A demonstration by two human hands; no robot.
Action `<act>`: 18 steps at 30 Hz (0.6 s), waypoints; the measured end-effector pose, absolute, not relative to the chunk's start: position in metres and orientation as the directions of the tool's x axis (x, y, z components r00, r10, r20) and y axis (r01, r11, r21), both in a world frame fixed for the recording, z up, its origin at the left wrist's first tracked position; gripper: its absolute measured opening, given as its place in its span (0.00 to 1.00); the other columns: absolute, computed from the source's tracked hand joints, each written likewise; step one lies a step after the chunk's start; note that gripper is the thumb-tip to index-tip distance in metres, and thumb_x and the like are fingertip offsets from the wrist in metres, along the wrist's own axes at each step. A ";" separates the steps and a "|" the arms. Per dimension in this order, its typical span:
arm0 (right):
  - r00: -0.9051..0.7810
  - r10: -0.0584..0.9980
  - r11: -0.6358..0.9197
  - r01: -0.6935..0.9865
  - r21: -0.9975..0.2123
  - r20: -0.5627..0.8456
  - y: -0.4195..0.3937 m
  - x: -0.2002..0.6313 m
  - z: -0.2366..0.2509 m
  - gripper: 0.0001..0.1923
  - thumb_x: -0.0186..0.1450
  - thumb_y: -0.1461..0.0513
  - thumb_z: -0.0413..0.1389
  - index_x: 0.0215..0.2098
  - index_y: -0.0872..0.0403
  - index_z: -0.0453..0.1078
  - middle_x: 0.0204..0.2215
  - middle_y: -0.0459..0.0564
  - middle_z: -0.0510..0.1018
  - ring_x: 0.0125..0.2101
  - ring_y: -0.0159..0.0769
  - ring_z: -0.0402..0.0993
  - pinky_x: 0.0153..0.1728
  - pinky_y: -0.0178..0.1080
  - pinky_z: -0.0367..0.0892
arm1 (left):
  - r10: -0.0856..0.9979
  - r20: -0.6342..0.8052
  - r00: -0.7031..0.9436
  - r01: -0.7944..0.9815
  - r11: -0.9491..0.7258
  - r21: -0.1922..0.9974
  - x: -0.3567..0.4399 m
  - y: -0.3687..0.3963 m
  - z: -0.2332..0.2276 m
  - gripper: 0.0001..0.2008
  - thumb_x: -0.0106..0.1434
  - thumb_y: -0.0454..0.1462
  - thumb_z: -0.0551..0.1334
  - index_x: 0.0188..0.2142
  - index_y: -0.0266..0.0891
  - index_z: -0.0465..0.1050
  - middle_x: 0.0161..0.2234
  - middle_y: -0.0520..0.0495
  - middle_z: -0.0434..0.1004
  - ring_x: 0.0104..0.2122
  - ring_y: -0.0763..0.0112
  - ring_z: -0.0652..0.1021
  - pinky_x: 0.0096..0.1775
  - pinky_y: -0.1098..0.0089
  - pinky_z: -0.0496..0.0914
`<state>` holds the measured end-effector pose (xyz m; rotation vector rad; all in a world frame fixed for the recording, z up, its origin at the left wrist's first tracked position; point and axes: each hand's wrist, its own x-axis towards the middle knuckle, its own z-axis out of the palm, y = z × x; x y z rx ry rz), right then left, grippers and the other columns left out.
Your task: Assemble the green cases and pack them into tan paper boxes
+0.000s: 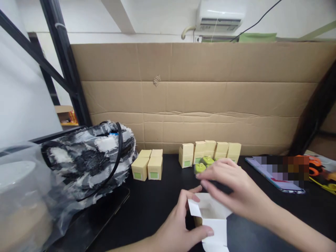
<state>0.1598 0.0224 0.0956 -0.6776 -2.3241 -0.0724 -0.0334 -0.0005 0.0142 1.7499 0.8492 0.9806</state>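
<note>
My left hand point(181, 224) grips a small open carton point(211, 218) with white flaps turned up, low in the middle of the view. My right hand point(231, 187) reaches over the carton's open top, fingers pointing left, and its fingertips lie close to a small green-capped item point(200, 168). I cannot tell whether the right hand holds anything. Another green-capped item point(208, 160) sits just behind the first.
A row of closed yellow cartons point(210, 150) stands at the back of the black table point(157, 199), two more point(147, 167) to the left. A black-and-white furry bag point(89, 157) lies left, a phone point(275, 175) right, a cardboard wall point(199, 98) behind.
</note>
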 end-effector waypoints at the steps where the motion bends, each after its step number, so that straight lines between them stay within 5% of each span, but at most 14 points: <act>1: -0.554 0.515 0.815 0.553 -0.173 0.654 0.035 0.163 0.095 0.09 0.68 0.62 0.50 0.44 0.48 0.70 0.36 0.47 0.80 0.38 0.38 0.77 0.43 0.45 0.70 | 0.868 0.212 0.449 0.133 -0.300 0.945 -0.033 -0.001 0.016 0.23 0.52 0.37 0.69 0.41 0.44 0.56 0.62 0.35 0.57 0.61 0.51 0.61 0.58 0.50 0.55; 4: -0.469 0.607 0.732 0.643 -0.223 0.641 0.067 0.175 0.071 0.13 0.69 0.59 0.47 0.50 0.49 0.67 0.46 0.52 0.78 0.49 0.41 0.73 0.47 0.46 0.70 | 0.884 0.136 0.447 0.160 -0.228 0.960 -0.033 -0.004 0.020 0.30 0.46 0.39 0.72 0.42 0.44 0.55 0.63 0.35 0.52 0.62 0.48 0.59 0.59 0.48 0.51; 8: -0.403 0.666 0.653 0.722 -0.230 0.627 0.094 0.180 0.033 0.19 0.68 0.56 0.50 0.56 0.51 0.63 0.56 0.59 0.70 0.59 0.54 0.61 0.53 0.61 0.60 | 0.886 0.140 0.441 0.192 -0.246 0.950 -0.034 -0.007 0.020 0.30 0.47 0.37 0.72 0.43 0.44 0.55 0.56 0.40 0.60 0.54 0.55 0.67 0.55 0.54 0.57; 11: -0.400 0.684 0.631 0.744 -0.220 0.610 0.102 0.176 0.021 0.16 0.64 0.56 0.55 0.50 0.51 0.67 0.55 0.59 0.71 0.61 0.60 0.55 0.56 0.66 0.52 | 0.879 0.120 0.462 0.209 -0.240 0.948 -0.033 -0.007 0.021 0.25 0.51 0.34 0.69 0.42 0.44 0.56 0.53 0.43 0.64 0.52 0.60 0.69 0.54 0.59 0.58; 18: -0.405 0.695 0.659 0.689 -0.301 0.595 0.104 0.173 0.027 0.07 0.63 0.63 0.57 0.39 0.49 0.65 0.45 0.53 0.77 0.60 0.53 0.59 0.59 0.61 0.47 | 0.857 0.108 0.504 0.185 -0.229 0.956 -0.032 -0.009 0.027 0.25 0.50 0.34 0.70 0.43 0.44 0.58 0.53 0.46 0.68 0.52 0.62 0.70 0.53 0.63 0.59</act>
